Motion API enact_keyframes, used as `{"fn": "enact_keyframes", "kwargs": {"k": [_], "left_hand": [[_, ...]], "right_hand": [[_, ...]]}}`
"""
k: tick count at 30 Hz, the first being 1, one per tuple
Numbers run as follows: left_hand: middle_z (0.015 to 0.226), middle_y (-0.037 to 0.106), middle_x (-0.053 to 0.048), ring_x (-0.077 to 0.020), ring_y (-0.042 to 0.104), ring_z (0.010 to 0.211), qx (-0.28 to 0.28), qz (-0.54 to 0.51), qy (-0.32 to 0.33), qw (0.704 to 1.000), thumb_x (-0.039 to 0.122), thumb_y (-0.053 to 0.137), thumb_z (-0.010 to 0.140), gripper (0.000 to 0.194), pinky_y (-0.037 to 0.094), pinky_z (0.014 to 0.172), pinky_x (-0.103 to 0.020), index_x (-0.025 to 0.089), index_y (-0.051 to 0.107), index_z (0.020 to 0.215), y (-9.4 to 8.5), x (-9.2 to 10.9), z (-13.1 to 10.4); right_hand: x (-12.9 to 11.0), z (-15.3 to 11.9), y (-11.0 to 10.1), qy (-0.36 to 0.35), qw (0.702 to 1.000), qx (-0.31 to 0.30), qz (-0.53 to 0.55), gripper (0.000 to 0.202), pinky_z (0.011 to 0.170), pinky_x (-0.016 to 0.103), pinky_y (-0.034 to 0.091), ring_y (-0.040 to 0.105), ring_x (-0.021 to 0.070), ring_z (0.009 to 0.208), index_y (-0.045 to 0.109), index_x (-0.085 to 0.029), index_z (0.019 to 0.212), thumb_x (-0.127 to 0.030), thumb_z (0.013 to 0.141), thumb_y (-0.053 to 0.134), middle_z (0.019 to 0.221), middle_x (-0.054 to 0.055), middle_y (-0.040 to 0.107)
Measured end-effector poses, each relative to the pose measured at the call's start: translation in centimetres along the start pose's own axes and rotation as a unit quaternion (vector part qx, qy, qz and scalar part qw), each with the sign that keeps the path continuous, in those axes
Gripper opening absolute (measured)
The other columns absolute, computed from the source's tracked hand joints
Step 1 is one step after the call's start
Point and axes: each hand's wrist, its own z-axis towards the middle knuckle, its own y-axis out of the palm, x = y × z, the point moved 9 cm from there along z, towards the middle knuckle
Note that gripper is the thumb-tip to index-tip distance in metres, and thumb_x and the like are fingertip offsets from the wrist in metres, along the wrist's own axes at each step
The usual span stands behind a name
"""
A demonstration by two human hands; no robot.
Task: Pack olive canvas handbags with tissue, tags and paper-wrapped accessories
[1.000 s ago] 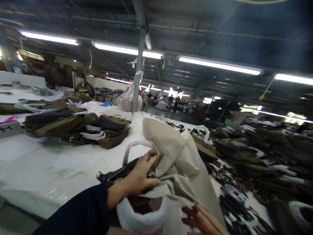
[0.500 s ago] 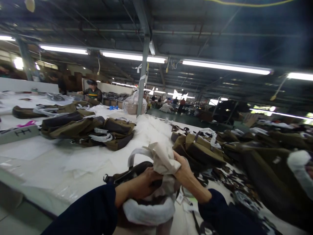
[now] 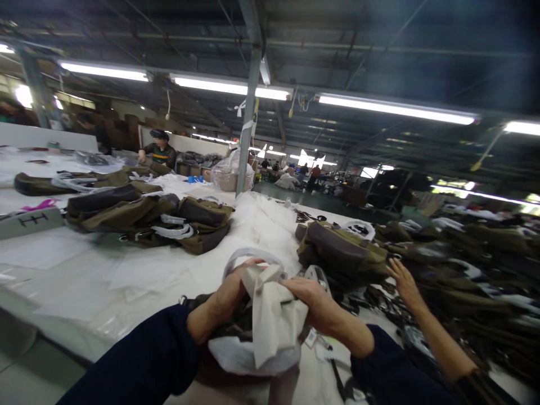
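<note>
Gripping a crumpled beige sheet (image 3: 278, 315) with the right hand (image 3: 314, 301), right over the dark bag (image 3: 236, 326). Touching that sheet's upper edge with the left hand (image 3: 230, 292) — cannot tell how firmly, fingers partly hidden. See the dark bag resting on a white table (image 3: 139, 315), its near wrapped handle (image 3: 230, 354) partly under the sheet, its far wrapped handle (image 3: 253, 256) arched behind. Note black straps (image 3: 337, 377) just right of the dark bag. Farther right of it, see another person's hand (image 3: 403, 281), open, fingers spread by an olive bag (image 3: 337, 244) — cannot tell whether touching. Beyond the dark bag, find piled white sheets (image 3: 268, 225); beyond it to the left, stacked olive bags (image 3: 147, 216) and a box marked H (image 3: 34, 222). Well beyond it, spot a metal post (image 3: 248, 129) and, left of the dark bag's line, a co-worker (image 3: 160, 154).
</note>
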Motion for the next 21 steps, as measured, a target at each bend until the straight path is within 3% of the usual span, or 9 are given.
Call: {"fn": "enact_keyframes", "kwargs": {"k": [2,4,6,8,11,14,16,18,21], "left_hand": [[0.128,0.063,-0.013,-0.0280,0.058,0.119,0.004,0.005,0.012,1.000,0.051,0.028,0.096,0.054,0.044,0.106,-0.046,0.014,0.056,0.124,-0.1,0.7,-0.1],[0.130,0.062,-0.012,-0.0285,0.056,0.123,-0.044,0.093,0.046,0.994,0.052,0.042,0.093,0.051,0.041,0.108,-0.044,0.015,0.058,0.124,0.9,1.9,-0.4],[0.139,0.055,-0.011,-0.0287,0.048,0.130,-0.090,0.249,0.096,0.959,0.045,0.063,0.083,0.060,0.034,0.114,-0.043,0.018,0.052,0.135,1.9,2.7,-1.1],[0.149,0.045,-0.009,-0.0277,0.040,0.137,-0.112,0.375,0.134,0.910,0.035,0.070,0.079,0.074,0.028,0.118,-0.043,0.023,0.040,0.146,2.5,2.8,-1.8],[0.153,0.038,-0.008,-0.0263,0.038,0.139,-0.130,0.460,0.139,0.867,0.030,0.061,0.087,0.065,0.029,0.117,-0.041,0.026,0.037,0.148,2.5,2.3,-2.3],[0.148,0.046,-0.007,-0.0279,0.045,0.132,-0.157,0.521,0.133,0.828,0.027,0.061,0.086,0.057,0.035,0.113,-0.041,0.027,0.046,0.141,3.1,2.3,-2.3],[0.145,0.048,-0.007,-0.0295,0.045,0.131,-0.178,0.564,0.149,0.792,0.022,0.062,0.081,0.055,0.034,0.112,-0.044,0.025,0.051,0.135,4.3,3.0,-2.2],[0.145,0.047,-0.008,-0.0290,0.043,0.132,-0.202,0.578,0.170,0.772,0.015,0.059,0.078,0.059,0.031,0.113,-0.043,0.024,0.049,0.135,6.0,3.7,-2.2],[0.133,0.056,-0.006,-0.0246,0.051,0.122,-0.237,0.547,0.162,0.786,0.009,0.051,0.079,0.057,0.038,0.106,-0.037,0.025,0.048,0.133,7.7,3.9,-2.4]], "right_hand": [[1.4,0.9,2.1,0.054,0.992,-0.080,-0.078,0.022,0.070,0.027,0.044,0.064,0.0204,0.077,0.066,-0.020,0.098,-0.017,0.079,0.058,0.085,0.006,0.071],[2.8,1.8,3.2,0.114,0.977,-0.114,-0.139,0.031,0.071,0.030,0.045,0.067,0.0251,0.082,0.065,-0.020,0.107,-0.015,0.077,0.056,0.090,0.009,0.073],[3.4,2.5,3.3,0.147,0.974,-0.113,-0.132,0.036,0.075,0.034,0.047,0.068,0.0288,0.089,0.065,-0.017,0.112,-0.014,0.077,0.055,0.098,0.013,0.073],[3.3,2.6,2.8,0.140,0.984,-0.102,-0.038,0.040,0.081,0.034,0.048,0.067,0.0281,0.095,0.063,-0.016,0.116,-0.014,0.077,0.057,0.106,0.013,0.072],[4.1,0.3,0.6,0.130,0.980,-0.015,0.150,0.036,0.088,0.031,0.048,0.063,0.0226,0.104,0.062,-0.022,0.120,-0.026,0.085,0.058,0.117,0.007,0.068],[7.9,-5.0,-1.0,0.234,0.943,0.146,0.189,0.037,0.082,0.031,0.050,0.062,0.0209,0.101,0.059,-0.022,0.122,-0.040,0.090,0.053,0.120,0.007,0.064],[9.5,-7.7,0.6,0.289,0.924,0.145,0.206,0.037,0.065,0.028,0.050,0.063,0.0183,0.078,0.060,-0.019,0.116,-0.044,0.090,0.054,0.095,0.005,0.067],[9.9,-9.0,2.5,0.307,0.907,0.133,0.255,0.033,0.049,0.024,0.043,0.056,0.0139,0.055,0.060,-0.018,0.105,-0.047,0.090,0.053,0.067,-0.003,0.059],[9.8,-9.3,3.0,0.308,0.879,0.192,0.308,0.031,0.041,0.021,0.035,0.045,0.0091,0.043,0.058,-0.018,0.087,-0.049,0.090,0.054,0.055,-0.007,0.048]]}}
